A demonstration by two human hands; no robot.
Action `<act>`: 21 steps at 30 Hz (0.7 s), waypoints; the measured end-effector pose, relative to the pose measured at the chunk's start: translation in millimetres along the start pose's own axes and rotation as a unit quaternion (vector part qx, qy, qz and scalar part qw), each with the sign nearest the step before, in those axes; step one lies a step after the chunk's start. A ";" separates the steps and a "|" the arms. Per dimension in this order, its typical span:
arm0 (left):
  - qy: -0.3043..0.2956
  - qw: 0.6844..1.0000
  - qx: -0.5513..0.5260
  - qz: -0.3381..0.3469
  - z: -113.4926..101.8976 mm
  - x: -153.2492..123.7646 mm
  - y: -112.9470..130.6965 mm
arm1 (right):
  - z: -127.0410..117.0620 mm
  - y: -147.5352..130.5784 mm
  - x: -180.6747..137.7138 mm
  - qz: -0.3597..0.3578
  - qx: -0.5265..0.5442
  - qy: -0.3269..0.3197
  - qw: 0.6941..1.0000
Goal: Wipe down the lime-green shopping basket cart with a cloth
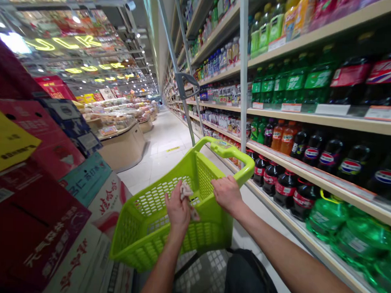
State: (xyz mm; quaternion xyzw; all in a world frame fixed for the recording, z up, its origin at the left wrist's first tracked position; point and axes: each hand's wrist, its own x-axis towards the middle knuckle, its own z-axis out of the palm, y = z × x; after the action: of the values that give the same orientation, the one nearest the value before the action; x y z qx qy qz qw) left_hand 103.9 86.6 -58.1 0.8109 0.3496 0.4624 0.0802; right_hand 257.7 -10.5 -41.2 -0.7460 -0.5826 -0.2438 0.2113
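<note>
A lime-green shopping cart [138,244] stands at an angle in front of me, its basket walls full of small holes. My left hand [178,209] is closed on a crumpled whitish cloth or tissue [186,189], held over the near side of the basket. A patterned end of it hangs down below the fingers. With fingers curled over the rim, my right hand [227,193] grips the cart near its handle [247,166].
Shelves [315,120] of soft drink bottles line the right, with big green bottles [358,233] at the bottom. Stacked drink cartons [91,189] crowd the left. Ahead, a pale tiled aisle [164,140] runs past bulk-goods counters [123,147]. A grey ladder-like frame [185,84] leans by the shelves.
</note>
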 end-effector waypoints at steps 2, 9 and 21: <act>0.052 0.998 -0.009 0.018 8.4 17.9 23.2 | -0.3 1.3 -0.7 -0.005 -0.002 0.004 1.000; -0.170 0.978 0.034 0.116 16.0 -42.3 32.2 | -3.2 4.6 -6.4 0.004 -0.003 0.015 1.000; -0.132 0.985 0.113 0.000 -43.3 -76.8 -28.0 | -5.2 -6.5 -7.0 0.002 -0.025 0.006 1.000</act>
State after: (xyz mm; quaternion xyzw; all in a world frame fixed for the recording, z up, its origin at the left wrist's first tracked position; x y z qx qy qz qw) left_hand 30.0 49.8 -99.8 0.8686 0.3856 0.3093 0.0336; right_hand 249.4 -17.4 -41.1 -0.7510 -0.5732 -0.2626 0.1965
